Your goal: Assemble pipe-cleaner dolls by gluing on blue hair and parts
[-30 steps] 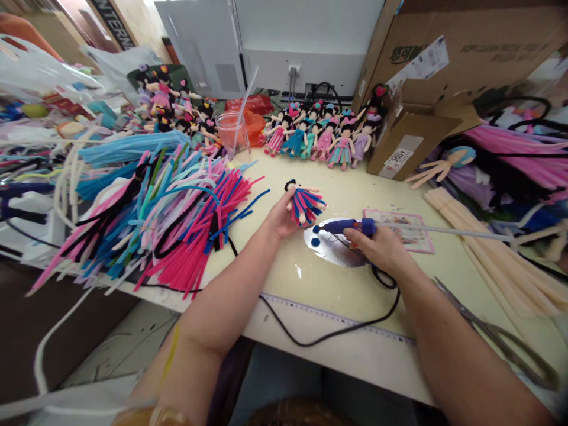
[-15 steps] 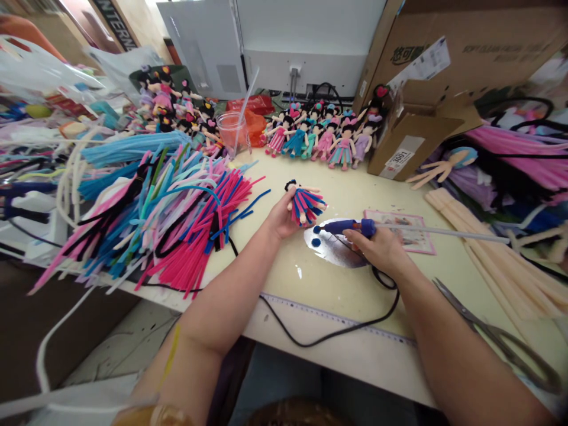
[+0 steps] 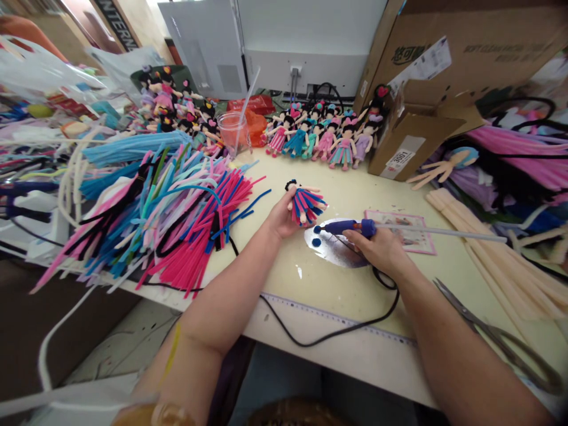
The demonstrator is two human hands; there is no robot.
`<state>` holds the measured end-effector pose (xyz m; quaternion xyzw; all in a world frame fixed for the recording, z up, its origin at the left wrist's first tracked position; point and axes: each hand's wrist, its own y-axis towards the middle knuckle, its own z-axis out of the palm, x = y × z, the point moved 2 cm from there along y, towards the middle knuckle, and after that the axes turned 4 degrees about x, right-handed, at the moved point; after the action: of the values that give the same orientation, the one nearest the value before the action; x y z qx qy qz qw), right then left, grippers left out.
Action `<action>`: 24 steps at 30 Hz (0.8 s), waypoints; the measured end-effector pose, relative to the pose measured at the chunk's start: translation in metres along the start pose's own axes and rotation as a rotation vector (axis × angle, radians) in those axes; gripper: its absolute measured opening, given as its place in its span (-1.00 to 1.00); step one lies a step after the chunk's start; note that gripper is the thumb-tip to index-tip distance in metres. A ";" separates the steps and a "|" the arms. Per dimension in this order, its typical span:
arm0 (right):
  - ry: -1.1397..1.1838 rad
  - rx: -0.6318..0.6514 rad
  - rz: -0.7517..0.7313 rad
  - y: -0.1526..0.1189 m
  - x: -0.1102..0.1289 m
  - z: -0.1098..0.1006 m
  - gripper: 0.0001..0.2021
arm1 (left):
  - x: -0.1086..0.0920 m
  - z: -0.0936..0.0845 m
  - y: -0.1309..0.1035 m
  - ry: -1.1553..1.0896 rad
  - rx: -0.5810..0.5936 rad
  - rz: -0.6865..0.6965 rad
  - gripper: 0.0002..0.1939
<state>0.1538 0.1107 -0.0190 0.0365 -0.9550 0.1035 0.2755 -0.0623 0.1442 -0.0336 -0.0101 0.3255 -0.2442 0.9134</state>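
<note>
A small pipe-cleaner doll (image 3: pixel 307 204) with black hair and a pink-and-blue striped skirt is held in my left hand (image 3: pixel 283 214), raised over the table. My right hand (image 3: pixel 377 245) is closed around a blue hot glue gun (image 3: pixel 348 227), with a long glue stick (image 3: pixel 444 233) jutting from its back end. Its nozzle points left and meets a dark blue round piece (image 3: pixel 317 229). Just below sits a second blue round piece (image 3: pixel 316 242). Both lie on the left part of a shiny silver oval plate (image 3: pixel 332 254).
Bundles of coloured pipe cleaners (image 3: pixel 177 207) cover the left side. Finished dolls (image 3: pixel 319 136) line the back beside a plastic cup (image 3: pixel 234 133) and a cardboard box (image 3: pixel 406 139). Scissors (image 3: pixel 492 334) and beige strips (image 3: pixel 492 251) lie at right. A black cord (image 3: pixel 319 343) loops over the front edge.
</note>
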 end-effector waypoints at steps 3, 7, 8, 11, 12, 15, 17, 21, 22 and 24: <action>-0.007 -0.010 -0.006 0.000 -0.001 0.000 -0.54 | 0.000 0.000 0.000 -0.003 0.002 -0.002 -0.51; -0.026 -0.019 0.008 0.000 -0.001 -0.001 -0.55 | 0.000 0.000 0.000 0.012 0.005 0.006 -0.51; -0.031 -0.017 0.016 0.000 -0.001 -0.001 -0.54 | 0.000 0.000 0.000 0.016 0.005 0.006 -0.51; -0.030 -0.020 0.009 0.000 -0.001 0.000 -0.54 | 0.000 0.000 0.000 0.014 0.006 0.003 -0.52; -0.025 -0.024 0.002 0.000 -0.001 0.000 -0.54 | 0.000 0.000 0.000 0.009 0.007 0.001 -0.52; -0.009 -0.025 -0.013 0.000 -0.001 0.000 -0.54 | 0.000 -0.001 0.000 -0.003 0.011 -0.007 -0.53; -0.005 -0.026 -0.008 0.000 -0.001 0.001 -0.54 | 0.000 -0.001 0.000 0.003 0.008 0.001 -0.53; -0.018 -0.015 0.015 0.000 -0.003 0.002 -0.54 | -0.001 -0.003 0.003 0.050 0.013 0.060 -0.50; -0.021 -0.006 0.025 0.000 -0.003 0.003 -0.54 | -0.001 -0.004 0.004 0.065 0.020 0.072 -0.49; -0.023 0.009 0.043 0.001 -0.003 0.003 -0.54 | -0.002 -0.006 0.005 0.099 0.038 0.072 -0.49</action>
<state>0.1550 0.1107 -0.0237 0.0184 -0.9583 0.1131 0.2619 -0.0651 0.1499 -0.0383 0.0312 0.3657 -0.2177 0.9044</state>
